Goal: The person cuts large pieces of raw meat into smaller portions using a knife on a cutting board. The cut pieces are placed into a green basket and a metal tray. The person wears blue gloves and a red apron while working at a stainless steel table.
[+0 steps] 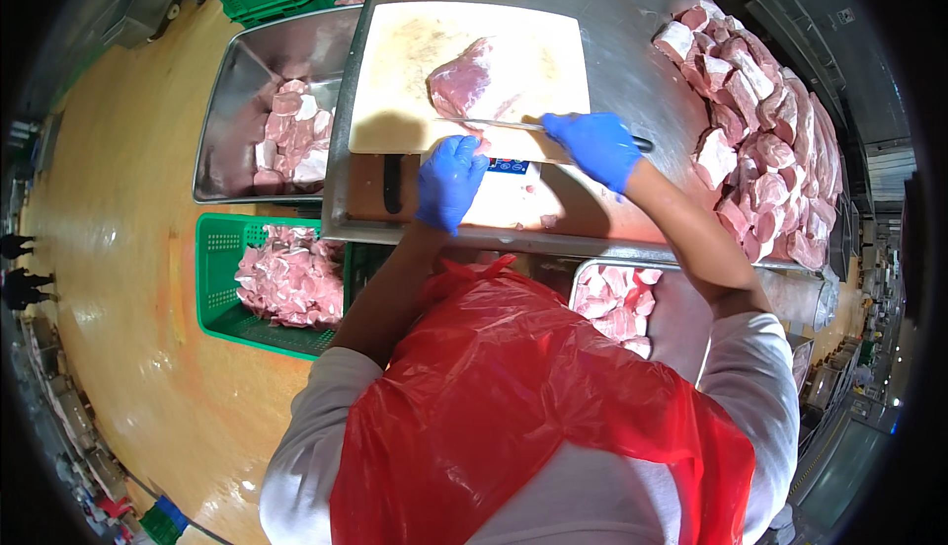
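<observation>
A pale cutting board (395,61) lies on the steel table, with a raw piece of meat (462,79) near its middle. My right hand (595,148), in a blue glove, is closed around the dark handle of a knife (513,125). The blade points left and lies along the near side of the meat. My left hand (451,182), also gloved in blue, is closed at the board's near edge. Its fingertips pinch a small pink strip of meat (480,136) just below the blade. Where the strip meets the larger piece is partly hidden by the blade.
Cut meat is heaped on the table (632,71) at the right (760,140). At left stand a steel tub (225,101) and a green crate (212,283), both holding meat. A steel tray (681,318) with meat sits by my right elbow. A dark-handled tool (393,185) lies near the board.
</observation>
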Available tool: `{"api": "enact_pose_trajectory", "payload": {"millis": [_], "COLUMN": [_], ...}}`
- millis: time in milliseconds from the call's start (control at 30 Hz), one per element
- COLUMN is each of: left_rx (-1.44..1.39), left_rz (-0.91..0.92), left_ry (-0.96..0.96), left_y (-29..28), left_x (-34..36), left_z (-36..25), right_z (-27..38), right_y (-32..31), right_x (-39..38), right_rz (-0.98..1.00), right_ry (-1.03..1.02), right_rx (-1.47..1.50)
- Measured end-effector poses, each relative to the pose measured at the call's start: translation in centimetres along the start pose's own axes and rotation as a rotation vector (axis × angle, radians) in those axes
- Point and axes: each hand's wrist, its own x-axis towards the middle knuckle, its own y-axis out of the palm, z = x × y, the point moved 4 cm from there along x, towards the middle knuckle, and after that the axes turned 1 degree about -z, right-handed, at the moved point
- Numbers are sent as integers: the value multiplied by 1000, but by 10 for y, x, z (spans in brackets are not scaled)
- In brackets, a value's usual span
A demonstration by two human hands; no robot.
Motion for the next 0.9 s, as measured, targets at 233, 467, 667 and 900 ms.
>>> {"api": "enact_pose_trajectory", "payload": {"millis": [233, 467, 667, 900], "left_rx": [-11, 203, 737, 581], "left_rz": [32, -297, 572, 301], "left_ry": [-126, -270, -1006, -857], "left_y": [-4, -126, -286, -295], "left_x": [5, -38, -280, -169], "left_z": [7, 76, 241, 193], "right_z": [38, -50, -42, 25], "right_y": [25, 17, 53, -8], "right_x": [56, -72, -46, 111], "right_rz": [78, 259, -222, -648], "right_ry": [7, 149, 544, 173], "right_rx": [99, 16, 1568, 1961]}}
